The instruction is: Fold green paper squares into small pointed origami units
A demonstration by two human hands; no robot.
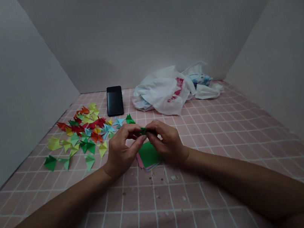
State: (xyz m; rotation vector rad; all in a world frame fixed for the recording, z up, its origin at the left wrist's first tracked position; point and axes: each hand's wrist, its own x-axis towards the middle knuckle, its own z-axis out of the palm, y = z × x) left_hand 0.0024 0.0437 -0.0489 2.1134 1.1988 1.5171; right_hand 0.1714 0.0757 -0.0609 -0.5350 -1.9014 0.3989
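Observation:
Between the fingertips of both hands is a small folded piece of green paper, mostly covered by the fingers. My left hand pinches it from the left, thumb below and fingers curled over. From the other side my right hand grips it in the same way. Just beneath the hands lies a stack of square coloured paper, green on top with pink and other edges showing. To the left, a spread of folded paper pieces in red, orange, yellow, green and light blue covers part of the cloth.
A black phone lies at the back, left of centre. Right of it sits a crumpled white plastic bag, with more white wrapping beside it. The pink checked cloth runs back to grey walls on three sides.

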